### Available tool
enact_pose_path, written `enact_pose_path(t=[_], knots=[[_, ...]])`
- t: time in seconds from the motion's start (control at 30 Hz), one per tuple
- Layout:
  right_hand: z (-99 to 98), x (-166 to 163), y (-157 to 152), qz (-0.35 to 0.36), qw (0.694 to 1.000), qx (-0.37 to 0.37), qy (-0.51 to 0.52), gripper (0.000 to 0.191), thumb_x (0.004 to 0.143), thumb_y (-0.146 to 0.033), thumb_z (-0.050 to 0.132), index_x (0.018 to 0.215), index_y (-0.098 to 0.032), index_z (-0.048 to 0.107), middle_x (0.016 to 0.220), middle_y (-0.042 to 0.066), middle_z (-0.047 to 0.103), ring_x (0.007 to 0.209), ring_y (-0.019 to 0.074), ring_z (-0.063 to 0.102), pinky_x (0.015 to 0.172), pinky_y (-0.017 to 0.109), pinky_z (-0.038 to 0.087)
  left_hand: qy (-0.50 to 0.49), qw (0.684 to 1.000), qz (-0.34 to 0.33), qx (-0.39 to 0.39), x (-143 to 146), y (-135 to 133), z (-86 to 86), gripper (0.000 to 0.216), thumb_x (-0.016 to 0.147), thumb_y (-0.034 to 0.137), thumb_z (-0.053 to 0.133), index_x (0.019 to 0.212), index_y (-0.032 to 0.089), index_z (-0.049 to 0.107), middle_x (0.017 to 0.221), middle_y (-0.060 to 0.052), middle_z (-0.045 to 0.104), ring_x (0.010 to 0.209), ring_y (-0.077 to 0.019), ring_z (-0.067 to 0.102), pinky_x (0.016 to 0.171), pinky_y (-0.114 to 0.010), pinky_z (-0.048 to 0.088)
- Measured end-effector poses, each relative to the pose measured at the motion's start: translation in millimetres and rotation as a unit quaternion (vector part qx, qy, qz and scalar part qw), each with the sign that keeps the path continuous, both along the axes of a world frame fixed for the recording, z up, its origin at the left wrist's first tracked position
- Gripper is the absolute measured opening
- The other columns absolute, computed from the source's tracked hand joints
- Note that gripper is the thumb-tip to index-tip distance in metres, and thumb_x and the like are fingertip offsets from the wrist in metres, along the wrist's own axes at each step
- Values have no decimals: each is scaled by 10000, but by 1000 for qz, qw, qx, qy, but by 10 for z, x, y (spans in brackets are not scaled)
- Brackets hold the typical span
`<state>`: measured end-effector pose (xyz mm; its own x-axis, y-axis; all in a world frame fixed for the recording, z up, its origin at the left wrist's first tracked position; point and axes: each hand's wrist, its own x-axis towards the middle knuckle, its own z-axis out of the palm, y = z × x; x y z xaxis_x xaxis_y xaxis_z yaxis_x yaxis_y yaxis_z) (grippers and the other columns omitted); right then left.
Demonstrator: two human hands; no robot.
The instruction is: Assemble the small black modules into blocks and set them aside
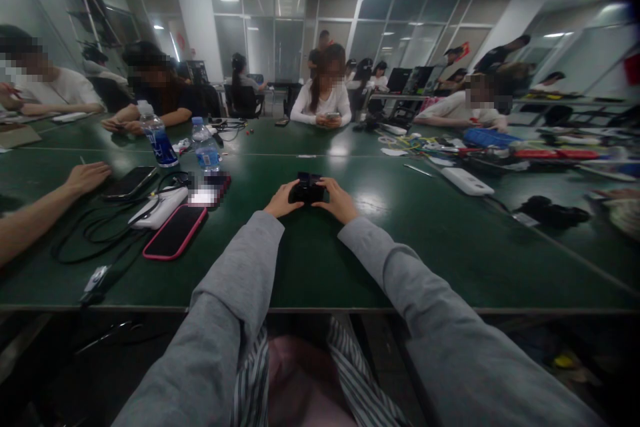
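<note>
At the table (320, 267), both hands (285, 198) (340, 199) (arms (233, 293) (430, 307) stretched forward) grip a black object (308, 192).

Smooth glossy tabletop (310, 260); matt cloth sleeves (240, 273)

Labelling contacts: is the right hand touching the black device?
Touching. The head view shows the right hand at the black device's right side, its fingers overlapping the device's edge without visible gap.

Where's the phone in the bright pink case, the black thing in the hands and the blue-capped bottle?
Pink phone (175, 232), head view: its dark screen.
Black thing (308, 193), head view: middle of its near side.
Blue-capped bottle (208, 158), head view: its label.
</note>
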<state>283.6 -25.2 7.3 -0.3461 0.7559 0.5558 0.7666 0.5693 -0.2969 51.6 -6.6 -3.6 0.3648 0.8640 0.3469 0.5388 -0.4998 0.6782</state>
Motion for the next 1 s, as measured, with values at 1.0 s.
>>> enact_pose_path(t=[1.0], knots=[[-138, -86, 80, 61, 987, -68, 129, 456, 840, -332, 590, 1270, -216, 490, 1452, 89, 441, 1325, 230, 451, 1114, 486, 365, 94, 991, 93, 27, 13, -248, 201, 616, 844, 481, 599, 1381, 236, 425, 1246, -132, 522, 1135, -295, 535, 942, -427, 422]])
